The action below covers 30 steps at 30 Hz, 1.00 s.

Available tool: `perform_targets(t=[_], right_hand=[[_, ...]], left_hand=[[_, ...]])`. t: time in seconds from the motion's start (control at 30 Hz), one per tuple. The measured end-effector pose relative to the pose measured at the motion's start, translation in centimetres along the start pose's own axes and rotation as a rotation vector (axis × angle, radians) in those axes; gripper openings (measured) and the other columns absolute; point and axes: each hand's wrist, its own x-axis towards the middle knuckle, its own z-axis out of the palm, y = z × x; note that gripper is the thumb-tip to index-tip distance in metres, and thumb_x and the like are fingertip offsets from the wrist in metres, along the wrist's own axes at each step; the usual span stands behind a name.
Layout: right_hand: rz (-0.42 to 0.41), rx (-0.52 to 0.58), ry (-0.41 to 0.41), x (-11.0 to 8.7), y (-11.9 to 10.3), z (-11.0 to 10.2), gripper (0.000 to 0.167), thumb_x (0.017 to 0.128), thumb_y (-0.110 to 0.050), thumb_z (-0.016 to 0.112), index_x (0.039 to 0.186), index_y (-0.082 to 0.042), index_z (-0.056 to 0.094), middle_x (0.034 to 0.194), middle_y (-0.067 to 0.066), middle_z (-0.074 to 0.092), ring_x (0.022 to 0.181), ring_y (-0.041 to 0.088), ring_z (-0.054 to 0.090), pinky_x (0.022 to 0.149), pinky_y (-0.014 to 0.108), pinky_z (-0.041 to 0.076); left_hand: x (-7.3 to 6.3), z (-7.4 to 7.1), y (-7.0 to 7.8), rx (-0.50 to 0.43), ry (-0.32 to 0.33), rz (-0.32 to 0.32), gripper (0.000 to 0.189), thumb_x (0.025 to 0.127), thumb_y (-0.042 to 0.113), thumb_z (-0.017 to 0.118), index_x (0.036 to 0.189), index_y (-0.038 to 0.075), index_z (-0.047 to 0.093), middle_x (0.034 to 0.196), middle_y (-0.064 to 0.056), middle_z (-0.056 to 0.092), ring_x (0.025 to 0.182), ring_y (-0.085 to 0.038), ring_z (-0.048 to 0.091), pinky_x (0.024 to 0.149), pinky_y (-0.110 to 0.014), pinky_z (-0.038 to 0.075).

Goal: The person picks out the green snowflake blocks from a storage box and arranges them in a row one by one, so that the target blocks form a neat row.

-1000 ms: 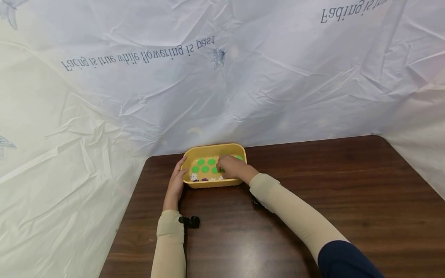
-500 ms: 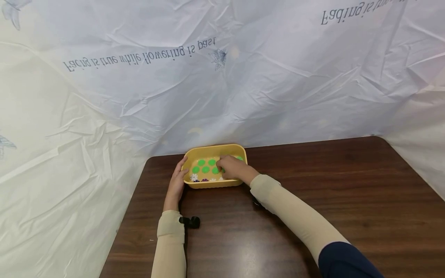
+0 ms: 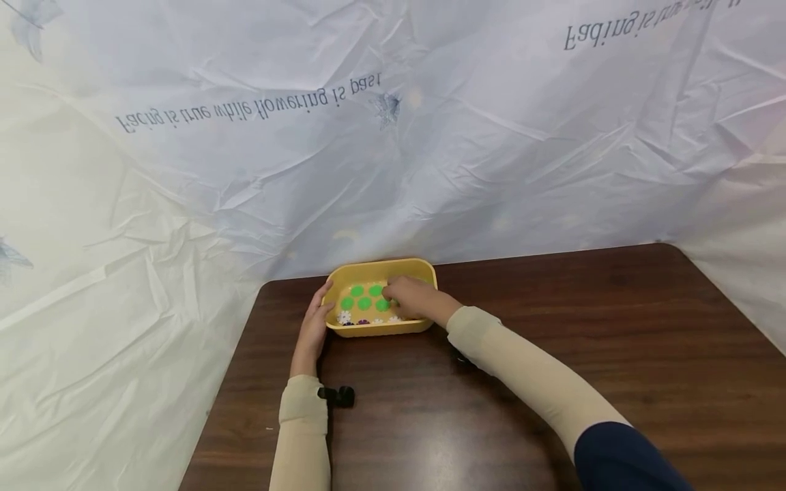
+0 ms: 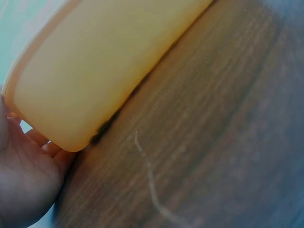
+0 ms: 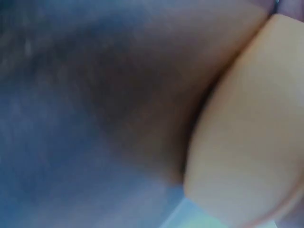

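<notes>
A yellow plastic tray [image 3: 381,330] stands at the back left of the table. My left hand [image 3: 312,329] grips its left end, thumb over the rim and fingers along the outside; the left wrist view shows the fingers [image 4: 37,137] around the tray's corner. Inside lie several green round pieces [image 3: 365,303], with white flower-shaped pieces [image 3: 344,318] and a purple piece [image 3: 364,321] along the near side. My right hand [image 3: 416,297] reaches into the right half, fingers bent down at the green pieces. Its fingertips are hidden, so I cannot tell whether they pinch a piece.
The dark wooden table [image 3: 552,320] extends in front and to the right. A white printed sheet [image 3: 430,150] hangs right behind its back edge and along the left. A black wrist mount [image 3: 338,396] sticks out from the left wrist.
Both hands keep nearly the same places. The whole scene sits slightly lower in the head view, and a green piece at the tray's right end no longer shows beside the right hand.
</notes>
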Motion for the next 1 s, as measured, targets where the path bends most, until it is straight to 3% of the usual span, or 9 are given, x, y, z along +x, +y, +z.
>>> perform_targets(t=[0.03,0.13,0.2,0.27,0.5,0.7,1.0], right_hand=[[0.003,0.006,-0.018,-0.1,0.2,-0.3,0.011,0.102,-0.003,0.062,0.093,-0.008,0.062,0.094,0.004,0.051,0.074,0.016,0.038,0.066,0.032,0.033],[0.017,0.024,-0.045,-0.5,0.8,-1.7,0.006,0.103,-0.003,0.062,0.100,-0.006,0.067,0.107,0.007,0.062,0.086,0.019,0.055,0.073,0.032,0.045],[0.016,0.017,-0.053,-0.6,1.0,-2.6,0.014,0.102,-0.003,0.065,0.113,-0.004,0.074,0.122,0.009,0.068,0.106,0.025,0.064,0.088,0.037,0.053],[0.006,-0.007,-0.046,-0.9,1.2,-3.3,0.024,0.101,-0.006,0.070,0.124,-0.003,0.075,0.129,0.012,0.070,0.123,0.029,0.063,0.102,0.043,0.051],[-0.037,0.027,-0.029,-1.8,1.8,-4.9,0.020,0.098,-0.002,0.071,0.117,0.000,0.077,0.119,0.013,0.072,0.106,0.026,0.065,0.088,0.042,0.053],[-0.015,0.027,-0.005,-2.6,2.2,-5.8,0.027,0.097,-0.003,0.072,0.124,0.001,0.076,0.123,0.013,0.071,0.115,0.029,0.066,0.094,0.043,0.055],[-0.009,0.012,0.020,-4.8,4.2,-6.9,0.028,0.098,-0.006,0.071,0.124,0.002,0.075,0.122,0.016,0.072,0.113,0.033,0.067,0.095,0.045,0.055]], left_hand=[[0.0,0.1,-0.1,-0.001,0.000,0.001,0.055,0.113,0.013,0.039,0.167,0.016,0.033,0.176,-0.002,0.013,0.161,-0.025,0.007,0.127,-0.050,0.013],[0.0,0.3,-0.2,-0.009,0.002,0.006,0.055,0.113,0.013,0.039,0.167,0.016,0.033,0.176,-0.002,0.014,0.161,-0.026,0.008,0.127,-0.050,0.013],[0.1,0.4,-0.2,-0.001,0.005,0.016,0.054,0.113,0.013,0.038,0.167,0.016,0.033,0.176,-0.003,0.015,0.161,-0.026,0.009,0.127,-0.050,0.013],[0.1,0.4,-0.2,0.010,0.004,0.026,0.054,0.113,0.013,0.037,0.167,0.014,0.032,0.176,-0.005,0.015,0.161,-0.028,0.008,0.127,-0.051,0.012],[-0.2,0.3,0.0,0.056,0.019,0.030,0.054,0.114,0.017,0.036,0.168,0.016,0.032,0.176,-0.006,0.016,0.162,-0.030,0.007,0.126,-0.056,0.010],[-0.3,-0.3,0.4,0.059,0.013,0.004,0.055,0.115,0.017,0.035,0.169,0.016,0.028,0.177,-0.007,0.012,0.162,-0.031,0.005,0.127,-0.056,0.009],[-2.0,0.7,3.6,0.052,-0.018,-0.027,0.056,0.113,0.008,0.032,0.168,0.007,0.025,0.176,-0.014,0.010,0.161,-0.036,0.006,0.126,-0.057,0.011]])
